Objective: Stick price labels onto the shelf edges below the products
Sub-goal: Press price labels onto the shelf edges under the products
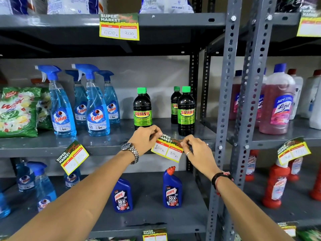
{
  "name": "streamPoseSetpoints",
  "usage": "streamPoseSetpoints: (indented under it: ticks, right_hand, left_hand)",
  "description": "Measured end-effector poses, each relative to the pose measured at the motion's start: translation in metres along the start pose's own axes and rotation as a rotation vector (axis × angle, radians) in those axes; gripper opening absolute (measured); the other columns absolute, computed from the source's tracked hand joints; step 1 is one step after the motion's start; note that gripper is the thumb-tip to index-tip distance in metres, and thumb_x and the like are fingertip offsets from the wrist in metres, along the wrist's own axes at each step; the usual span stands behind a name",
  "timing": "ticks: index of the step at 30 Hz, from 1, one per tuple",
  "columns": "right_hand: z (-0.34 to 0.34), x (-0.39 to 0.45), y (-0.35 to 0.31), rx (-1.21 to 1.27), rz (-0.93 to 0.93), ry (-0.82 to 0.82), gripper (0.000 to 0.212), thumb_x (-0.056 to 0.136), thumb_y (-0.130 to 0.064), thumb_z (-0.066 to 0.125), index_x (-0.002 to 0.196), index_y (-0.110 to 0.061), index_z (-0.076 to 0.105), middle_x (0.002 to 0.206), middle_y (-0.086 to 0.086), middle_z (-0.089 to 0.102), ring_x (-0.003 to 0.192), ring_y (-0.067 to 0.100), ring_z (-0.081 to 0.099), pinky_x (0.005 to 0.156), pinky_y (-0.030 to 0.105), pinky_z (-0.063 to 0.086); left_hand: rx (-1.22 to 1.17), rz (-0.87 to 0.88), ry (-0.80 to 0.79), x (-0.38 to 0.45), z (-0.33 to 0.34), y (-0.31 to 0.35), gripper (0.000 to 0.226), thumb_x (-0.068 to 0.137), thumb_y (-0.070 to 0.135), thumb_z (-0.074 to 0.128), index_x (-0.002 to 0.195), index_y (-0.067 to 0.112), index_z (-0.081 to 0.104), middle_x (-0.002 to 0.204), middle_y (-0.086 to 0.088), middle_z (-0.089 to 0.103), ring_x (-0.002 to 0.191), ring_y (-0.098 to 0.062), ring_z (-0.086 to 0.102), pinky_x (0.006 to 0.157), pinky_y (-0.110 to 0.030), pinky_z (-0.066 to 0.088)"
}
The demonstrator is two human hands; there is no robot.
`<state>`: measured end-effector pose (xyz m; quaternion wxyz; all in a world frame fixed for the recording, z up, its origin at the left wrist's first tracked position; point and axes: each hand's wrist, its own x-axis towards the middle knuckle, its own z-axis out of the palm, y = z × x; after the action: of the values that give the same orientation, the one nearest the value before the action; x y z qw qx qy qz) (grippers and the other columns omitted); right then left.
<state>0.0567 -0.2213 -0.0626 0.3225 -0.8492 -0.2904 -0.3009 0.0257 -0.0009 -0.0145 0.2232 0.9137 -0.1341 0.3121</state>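
A yellow-edged price label point(167, 148) marked 100 and 80 lies against the grey shelf edge point(107, 150), below the dark Sunny bottles point(142, 109) with green caps. My left hand point(145, 138) pinches the label's top left corner. My right hand point(196, 150) pinches its right end. The label sits slightly tilted, its right side lower. Both hands are in front of the shelf edge, a watch on the left wrist and a black band on the right.
Blue Colin spray bottles point(97, 108) stand to the left, with a tilted label point(72, 157) on the edge below them. Another label point(119, 26) hangs on the upper shelf. Harpic bottles point(172, 188) stand on the shelf below. A perforated upright point(225, 101) borders the right.
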Motion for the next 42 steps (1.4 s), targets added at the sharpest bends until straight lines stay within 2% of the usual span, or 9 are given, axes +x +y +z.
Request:
streamPoseSetpoints:
  ticks: [4, 8, 12, 18, 24, 29, 32, 36, 42]
  right_hand:
    - [-0.003, 0.002, 0.002, -0.065, -0.034, -0.012, 0.01, 0.095, -0.034, 0.046, 0.096, -0.026, 0.051, 0.089, 0.0, 0.068, 0.082, 0.018, 0.061, 0.062, 0.032, 0.046]
    - [-0.004, 0.0, 0.003, -0.078, -0.05, -0.054, 0.009, 0.095, -0.033, 0.046, 0.095, -0.027, 0.053, 0.107, -0.005, 0.069, 0.094, 0.015, 0.061, 0.07, 0.034, 0.051]
    - [-0.004, -0.004, 0.003, -0.075, -0.064, -0.08, 0.005, 0.091, -0.026, 0.056, 0.09, -0.024, 0.06, 0.121, -0.01, 0.065, 0.108, 0.012, 0.055, 0.077, 0.028, 0.048]
    - [-0.003, -0.002, 0.0, -0.095, -0.047, -0.044, 0.004, 0.089, -0.025, 0.058, 0.088, -0.025, 0.062, 0.118, -0.012, 0.067, 0.104, 0.01, 0.057, 0.07, 0.024, 0.044]
    - [0.0, 0.004, -0.004, -0.132, -0.02, 0.007, 0.003, 0.088, -0.025, 0.059, 0.089, -0.026, 0.061, 0.107, -0.013, 0.07, 0.097, 0.01, 0.06, 0.063, 0.024, 0.044]
    - [0.004, 0.003, -0.009, -0.196, -0.012, 0.086, 0.004, 0.088, -0.026, 0.059, 0.092, -0.025, 0.058, 0.086, -0.007, 0.068, 0.083, 0.014, 0.062, 0.056, 0.026, 0.04]
    - [0.008, 0.003, -0.016, -0.193, 0.024, 0.153, 0.018, 0.085, -0.037, 0.062, 0.094, -0.023, 0.055, 0.075, -0.006, 0.059, 0.075, 0.016, 0.059, 0.054, 0.028, 0.039]
    - [0.021, 0.007, -0.025, -0.214, 0.056, 0.185, 0.038, 0.074, -0.053, 0.069, 0.093, -0.023, 0.054, 0.083, -0.009, 0.063, 0.08, 0.018, 0.057, 0.056, 0.03, 0.037]
    - [0.011, 0.013, -0.014, -0.091, 0.134, 0.203, 0.023, 0.075, -0.042, 0.074, 0.087, -0.027, 0.06, 0.082, -0.011, 0.073, 0.076, 0.015, 0.067, 0.058, 0.028, 0.046]
  left_hand:
    - [-0.059, -0.034, -0.01, -0.011, 0.002, -0.009, 0.011, 0.086, 0.031, 0.06, 0.088, 0.022, 0.066, 0.088, 0.002, 0.074, 0.08, -0.01, 0.067, 0.072, -0.03, 0.056]
    - [-0.018, 0.022, -0.079, -0.03, 0.003, -0.012, 0.011, 0.082, 0.031, 0.065, 0.086, 0.022, 0.07, 0.114, 0.005, 0.069, 0.102, -0.002, 0.061, 0.089, -0.028, 0.051]
    - [0.075, 0.057, -0.085, -0.036, 0.009, -0.014, 0.011, 0.082, 0.034, 0.064, 0.084, 0.024, 0.07, 0.126, 0.009, 0.062, 0.106, -0.006, 0.061, 0.089, -0.031, 0.051]
    - [0.041, 0.006, -0.009, -0.034, 0.011, -0.009, 0.005, 0.079, 0.027, 0.066, 0.081, 0.023, 0.069, 0.112, 0.006, 0.07, 0.099, -0.002, 0.062, 0.085, -0.027, 0.052]
    - [0.059, -0.048, 0.025, -0.028, 0.013, -0.011, 0.01, 0.08, 0.033, 0.063, 0.085, 0.025, 0.067, 0.093, 0.006, 0.074, 0.082, -0.013, 0.066, 0.071, -0.037, 0.057]
    - [0.058, -0.094, 0.081, -0.027, 0.018, -0.008, 0.006, 0.078, 0.031, 0.066, 0.08, 0.026, 0.065, 0.086, 0.007, 0.073, 0.077, -0.013, 0.065, 0.066, -0.038, 0.057]
    - [0.027, -0.137, 0.13, -0.027, 0.019, -0.004, 0.015, 0.074, 0.035, 0.069, 0.082, 0.027, 0.06, 0.085, 0.008, 0.072, 0.079, -0.012, 0.066, 0.066, -0.034, 0.056]
    - [0.048, -0.191, 0.186, -0.026, 0.024, 0.004, 0.028, 0.07, 0.047, 0.071, 0.09, 0.03, 0.062, 0.087, 0.012, 0.071, 0.081, -0.009, 0.063, 0.067, -0.029, 0.051]
    - [-0.036, -0.188, 0.148, -0.023, 0.022, -0.004, 0.025, 0.073, 0.038, 0.074, 0.093, 0.031, 0.062, 0.088, 0.012, 0.072, 0.085, -0.007, 0.064, 0.07, -0.029, 0.051]
